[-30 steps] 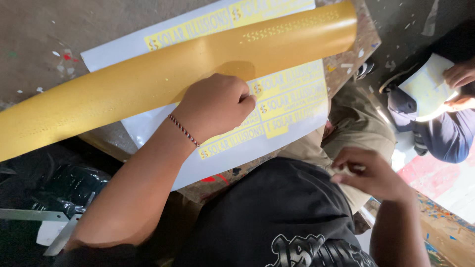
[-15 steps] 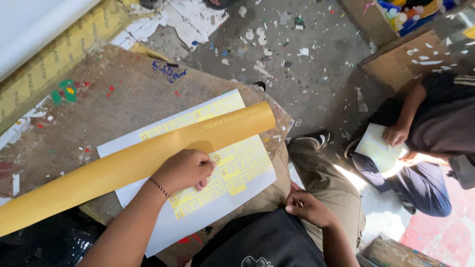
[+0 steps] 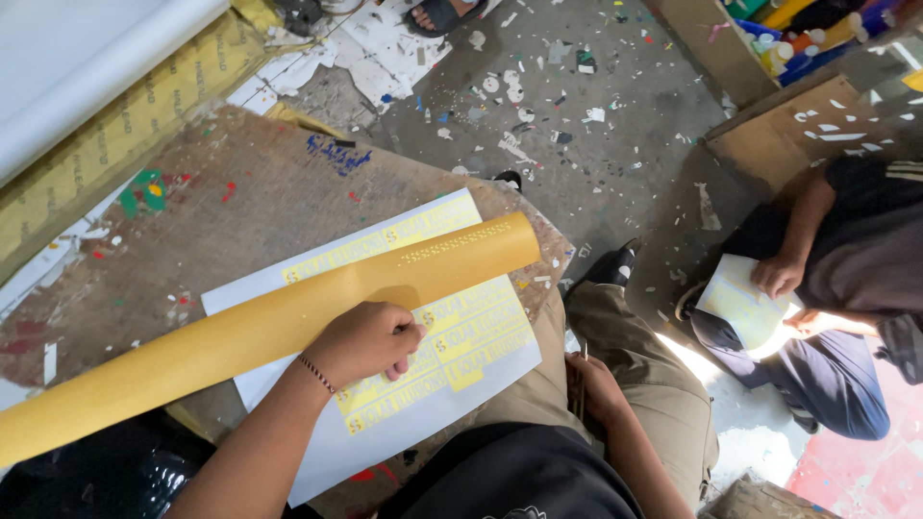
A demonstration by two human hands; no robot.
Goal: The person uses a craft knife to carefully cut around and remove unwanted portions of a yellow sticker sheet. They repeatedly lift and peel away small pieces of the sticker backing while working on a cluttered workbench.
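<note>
Head view, looking steeply down over the person's lap. The left hand (image 3: 370,341) reaches forward from the lower left, forearm extended and bearing a thin beaded band at the wrist, palm down, fingers curled under in a loose fist. It rests on the near edge of a long yellow roll (image 3: 260,332) and on the white sheet (image 3: 433,394) beneath it; its grip is closed, knuckles pressing, though whether the fingers pinch the roll's edge or merely bear on it cannot be told. The yellow roll lies diagonally across the sheet, its far end raised toward the upper right, its near end running off the lower left edge. The white sheet carries rows of yellow cut-out labels and lies flat on a worn, paint-flecked wooden surface (image 3: 240,207), one corner overhanging the person's knee. The right hand (image 3: 596,389) lies low on the right thigh, fingers closed about a thin stick-like tool (image 3: 583,380), held roughly upright; its tip is too small to make out. To the right, another person sits on the scrap-littered concrete floor (image 3: 615,163), one hand (image 3: 777,276) resting on a pale sheet (image 3: 735,303) held on the knees.
</note>
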